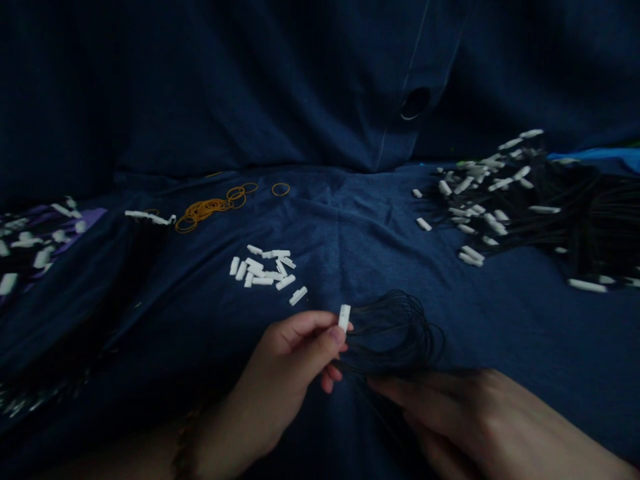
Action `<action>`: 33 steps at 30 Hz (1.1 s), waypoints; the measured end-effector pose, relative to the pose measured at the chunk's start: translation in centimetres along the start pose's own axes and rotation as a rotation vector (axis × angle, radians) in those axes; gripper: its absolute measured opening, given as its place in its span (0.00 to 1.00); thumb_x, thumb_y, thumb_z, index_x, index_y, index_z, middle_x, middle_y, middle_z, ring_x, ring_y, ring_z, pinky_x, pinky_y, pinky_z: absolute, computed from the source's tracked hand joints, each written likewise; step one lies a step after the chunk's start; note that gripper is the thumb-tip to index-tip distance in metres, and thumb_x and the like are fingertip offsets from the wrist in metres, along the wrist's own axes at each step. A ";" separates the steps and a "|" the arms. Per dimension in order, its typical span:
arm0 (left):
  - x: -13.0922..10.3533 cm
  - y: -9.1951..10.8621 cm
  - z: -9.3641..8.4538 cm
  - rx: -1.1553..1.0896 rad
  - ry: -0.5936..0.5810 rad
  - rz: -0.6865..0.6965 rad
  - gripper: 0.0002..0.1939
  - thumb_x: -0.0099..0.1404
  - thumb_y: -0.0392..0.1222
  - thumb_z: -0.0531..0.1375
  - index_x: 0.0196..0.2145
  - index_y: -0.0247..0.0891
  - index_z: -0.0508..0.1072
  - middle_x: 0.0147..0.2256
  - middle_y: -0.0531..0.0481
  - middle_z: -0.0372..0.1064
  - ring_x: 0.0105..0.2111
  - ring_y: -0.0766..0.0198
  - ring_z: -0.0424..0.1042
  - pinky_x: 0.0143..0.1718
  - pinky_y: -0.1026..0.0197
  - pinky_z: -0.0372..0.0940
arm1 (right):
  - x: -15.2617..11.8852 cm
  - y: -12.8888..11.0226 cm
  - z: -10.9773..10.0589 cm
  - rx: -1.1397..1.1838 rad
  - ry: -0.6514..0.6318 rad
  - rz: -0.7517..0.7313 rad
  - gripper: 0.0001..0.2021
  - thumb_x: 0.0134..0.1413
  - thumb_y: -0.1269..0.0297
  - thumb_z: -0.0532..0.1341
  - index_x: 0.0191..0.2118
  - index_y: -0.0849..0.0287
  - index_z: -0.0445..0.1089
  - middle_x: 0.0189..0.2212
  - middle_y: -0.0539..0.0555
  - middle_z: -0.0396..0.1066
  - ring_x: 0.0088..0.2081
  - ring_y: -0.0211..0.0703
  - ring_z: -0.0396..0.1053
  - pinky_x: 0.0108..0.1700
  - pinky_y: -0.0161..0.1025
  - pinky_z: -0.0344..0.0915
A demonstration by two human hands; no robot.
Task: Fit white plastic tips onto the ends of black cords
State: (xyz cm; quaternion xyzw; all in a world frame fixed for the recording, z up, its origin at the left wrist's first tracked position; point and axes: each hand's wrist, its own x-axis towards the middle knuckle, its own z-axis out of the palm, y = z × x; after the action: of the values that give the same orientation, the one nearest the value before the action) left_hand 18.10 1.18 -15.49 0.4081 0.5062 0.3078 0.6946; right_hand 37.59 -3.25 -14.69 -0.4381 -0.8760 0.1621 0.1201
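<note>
Dark blue cloth (360, 260) lies under all things. From the left, thin orange rubber bands (206, 210) come first, then loose small white plastic connectors (263, 281). Nearer, the left hand (280, 373) points forward and right, pinching one white rectangular connector (345, 317). Thin black wires (425, 341) loop from it rightward. Beside them, the right hand (470, 407) reaches left, back upward; whether it grips, I cannot tell.

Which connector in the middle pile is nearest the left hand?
The connector at the near right end of the pile, just beyond the left hand; a gap sets it apart from the others, all farther off.
</note>
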 end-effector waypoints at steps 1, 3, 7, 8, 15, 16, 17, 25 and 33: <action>0.0 -0.1 0.0 0.008 -0.012 0.002 0.10 0.58 0.44 0.57 0.34 0.35 0.72 0.28 0.50 0.66 0.24 0.70 0.64 0.22 0.68 0.57 | 0.3 -0.3 0.0 0.048 0.020 0.008 0.22 0.46 0.76 0.46 0.45 0.50 0.65 0.31 0.45 0.72 0.24 0.36 0.70 0.27 0.33 0.69; 0.0 -0.1 -0.1 0.016 -0.019 -0.001 0.10 0.58 0.44 0.57 0.34 0.35 0.72 0.28 0.51 0.66 0.24 0.70 0.64 0.22 0.68 0.58 | 0.9 -0.7 0.0 0.131 0.026 0.034 0.22 0.47 0.77 0.47 0.46 0.51 0.65 0.33 0.46 0.72 0.30 0.36 0.71 0.33 0.34 0.70; 0.1 -0.3 -0.1 0.032 -0.014 -0.018 0.10 0.58 0.45 0.57 0.34 0.36 0.72 0.27 0.52 0.66 0.23 0.72 0.64 0.21 0.70 0.58 | 1.6 -0.9 -0.3 0.272 0.044 0.105 0.20 0.50 0.76 0.49 0.46 0.49 0.65 0.38 0.45 0.70 0.37 0.31 0.70 0.40 0.28 0.67; 0.1 -0.3 -0.1 0.031 -0.016 -0.013 0.10 0.58 0.45 0.57 0.33 0.36 0.72 0.27 0.52 0.66 0.23 0.72 0.65 0.21 0.70 0.58 | 1.7 -1.0 -0.4 0.299 0.058 0.108 0.20 0.51 0.76 0.49 0.46 0.49 0.65 0.38 0.44 0.70 0.37 0.29 0.69 0.41 0.26 0.66; 0.0 -0.2 0.1 0.032 -0.021 0.010 0.09 0.58 0.43 0.57 0.32 0.36 0.72 0.26 0.53 0.66 0.22 0.72 0.64 0.20 0.70 0.57 | 1.8 -1.2 -0.5 0.397 0.046 0.121 0.15 0.53 0.74 0.52 0.44 0.52 0.66 0.39 0.46 0.69 0.38 0.27 0.68 0.42 0.21 0.63; -0.1 -0.1 0.2 0.042 -0.022 0.008 0.08 0.58 0.43 0.58 0.31 0.35 0.72 0.25 0.53 0.65 0.21 0.72 0.64 0.20 0.70 0.57 | 1.7 -1.2 -0.5 0.413 0.043 0.123 0.14 0.53 0.74 0.53 0.43 0.52 0.67 0.38 0.46 0.69 0.38 0.27 0.68 0.43 0.21 0.62; -0.1 0.0 0.2 0.055 -0.022 0.007 0.08 0.57 0.42 0.58 0.30 0.34 0.71 0.24 0.53 0.65 0.20 0.72 0.64 0.19 0.70 0.57 | 1.7 -1.2 -0.5 0.434 0.035 0.125 0.13 0.52 0.74 0.54 0.41 0.52 0.67 0.37 0.46 0.69 0.38 0.27 0.68 0.42 0.21 0.62; -0.2 0.2 0.3 0.113 -0.017 0.022 0.09 0.56 0.42 0.58 0.30 0.34 0.72 0.24 0.53 0.66 0.19 0.71 0.64 0.19 0.69 0.58 | 1.9 -1.1 -0.6 0.602 -0.130 0.324 0.08 0.56 0.66 0.50 0.31 0.57 0.65 0.25 0.48 0.67 0.27 0.32 0.65 0.29 0.28 0.62; -0.1 -0.1 0.1 0.069 0.002 0.001 0.10 0.57 0.44 0.58 0.33 0.34 0.73 0.24 0.53 0.66 0.21 0.70 0.65 0.20 0.69 0.59 | 1.1 0.2 -1.5 1.313 -0.414 0.525 0.13 0.55 0.54 0.53 0.41 0.58 0.61 0.15 0.43 0.54 0.14 0.25 0.50 0.16 0.19 0.51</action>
State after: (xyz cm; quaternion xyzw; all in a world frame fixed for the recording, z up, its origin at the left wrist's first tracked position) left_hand 18.20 1.05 -15.48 0.4316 0.5169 0.2911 0.6795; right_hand 37.65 -1.95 -13.30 -0.4316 -0.4695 0.7560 0.1471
